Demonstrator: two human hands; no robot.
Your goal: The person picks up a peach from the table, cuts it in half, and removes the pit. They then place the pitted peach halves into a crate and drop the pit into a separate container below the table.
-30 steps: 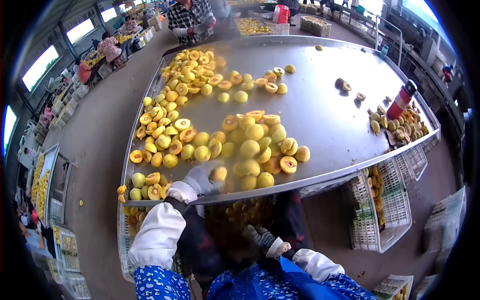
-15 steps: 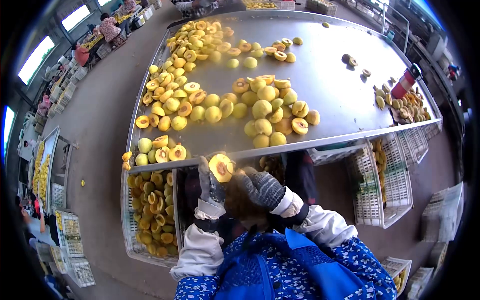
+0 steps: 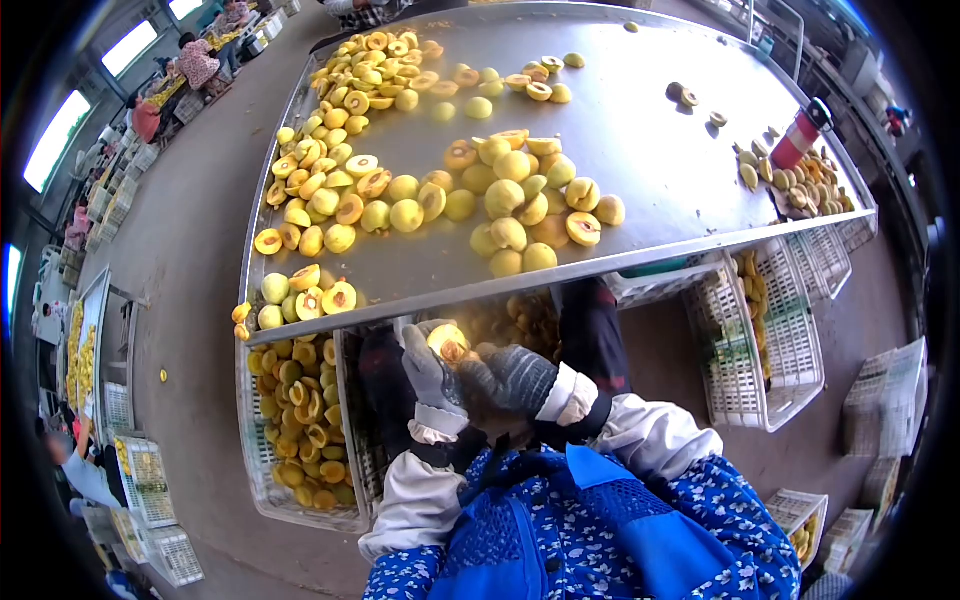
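Note:
In the head view my left hand (image 3: 434, 372), in a grey glove, holds a yellow peach half (image 3: 446, 338) just below the table's front edge. Its cut face is turned up, with a brownish centre. My right hand (image 3: 518, 382), gloved as well, has its fingers curled against the lower right side of that half. Whatever those fingertips grip is hidden. Beyond my hands, many yellow peaches and halves (image 3: 508, 198) lie on the metal table (image 3: 640, 140), heaped most thickly along its left side.
Below the table's left corner stands a white crate (image 3: 262, 470) full of halves. More white crates (image 3: 790, 400) are at the right. A red bottle (image 3: 797, 138) stands by a pile of small brownish pieces (image 3: 815, 185). Other people (image 3: 196, 62) sit at the far left.
Both hands have drawn closer together, with the right fingers now against the peach half. The half has tilted and sits lower relative to the table edge. The view has shifted slightly.

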